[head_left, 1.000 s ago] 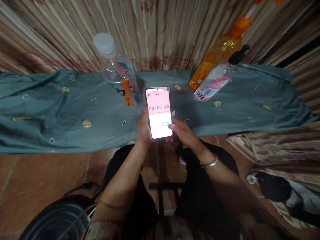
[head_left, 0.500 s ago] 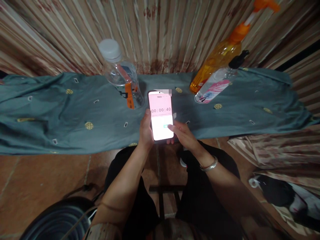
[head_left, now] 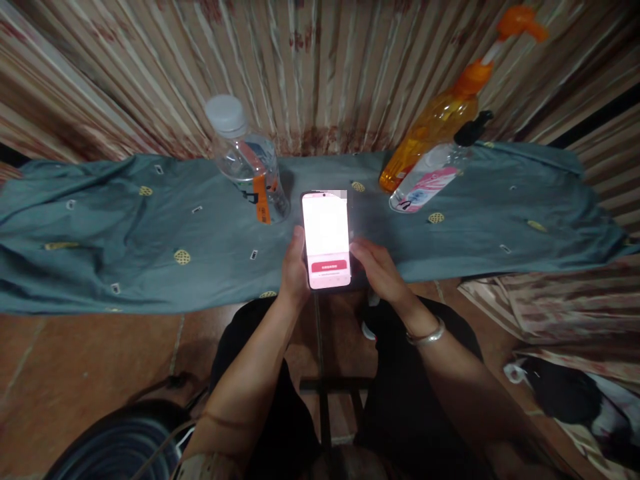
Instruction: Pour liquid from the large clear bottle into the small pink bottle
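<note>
A lit smartphone (head_left: 327,233) is upright in my left hand (head_left: 295,273), just over the near part of the cloth-covered table. My left thumb lies along the phone's left edge, and the palm is closed around its lower side. On the other side, my right hand (head_left: 381,270) has its thumb and fingertips against the phone's right edge; its other fingers are partly hidden. A silver bracelet (head_left: 427,331) circles the right wrist. The screen is mostly white, with a red button near the bottom whose text is too small to read.
Left of the phone stands a clear plastic bottle (head_left: 255,173) with a white cap. To the right are an orange pump bottle (head_left: 425,133) and a clear bottle (head_left: 430,179) with a black pump. A green patterned cloth (head_left: 215,233) covers the table; pleated curtains (head_left: 330,80) hang behind.
The screen has switched from a pink timer page reading 00:00:40 to a white page with a red button. My right thumb has moved off the screen to the phone's right edge.
</note>
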Tool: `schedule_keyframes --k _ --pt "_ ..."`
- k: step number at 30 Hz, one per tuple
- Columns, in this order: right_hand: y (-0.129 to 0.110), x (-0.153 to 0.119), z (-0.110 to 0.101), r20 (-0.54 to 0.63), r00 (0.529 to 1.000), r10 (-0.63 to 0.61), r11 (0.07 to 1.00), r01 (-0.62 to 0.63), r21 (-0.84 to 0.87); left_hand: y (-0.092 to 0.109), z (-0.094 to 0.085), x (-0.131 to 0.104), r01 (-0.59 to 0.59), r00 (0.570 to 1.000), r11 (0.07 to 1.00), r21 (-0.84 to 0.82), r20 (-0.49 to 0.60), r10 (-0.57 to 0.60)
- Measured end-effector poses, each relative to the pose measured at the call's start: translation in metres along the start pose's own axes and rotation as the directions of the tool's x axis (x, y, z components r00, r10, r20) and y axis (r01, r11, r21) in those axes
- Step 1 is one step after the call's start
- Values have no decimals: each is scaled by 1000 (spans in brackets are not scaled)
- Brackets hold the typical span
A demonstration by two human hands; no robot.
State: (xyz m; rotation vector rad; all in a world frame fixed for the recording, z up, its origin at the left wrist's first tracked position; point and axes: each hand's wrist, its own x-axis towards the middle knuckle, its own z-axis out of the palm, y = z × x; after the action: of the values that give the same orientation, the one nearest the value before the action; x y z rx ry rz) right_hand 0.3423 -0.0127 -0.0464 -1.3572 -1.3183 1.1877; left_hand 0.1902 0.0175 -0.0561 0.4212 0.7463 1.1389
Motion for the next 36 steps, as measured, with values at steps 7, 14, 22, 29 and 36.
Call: schedule_keyframes --k 7,14,22,29,36 --pt "-4 11 -7 -148 987 -69 997 75 32 -8 4 -6 -11 999 998 55 -30 13" --pt "2 19 -8 -153 988 -33 991 52 121 -16 7 -10 -21 999 990 141 -30 26" --pt "-9 17 -7 -136 991 -4 987 26 159 -23 -5 -5 -65 997 975 214 -18 70" --pt "-2 20 -6 -138 990 -36 983 60 171 -26 -9 -4 -87 996 968 234 4 89" --pt "0 18 -8 -106 994 -9 991 23 130 -17 1 -7 -63 998 983 174 4 63"
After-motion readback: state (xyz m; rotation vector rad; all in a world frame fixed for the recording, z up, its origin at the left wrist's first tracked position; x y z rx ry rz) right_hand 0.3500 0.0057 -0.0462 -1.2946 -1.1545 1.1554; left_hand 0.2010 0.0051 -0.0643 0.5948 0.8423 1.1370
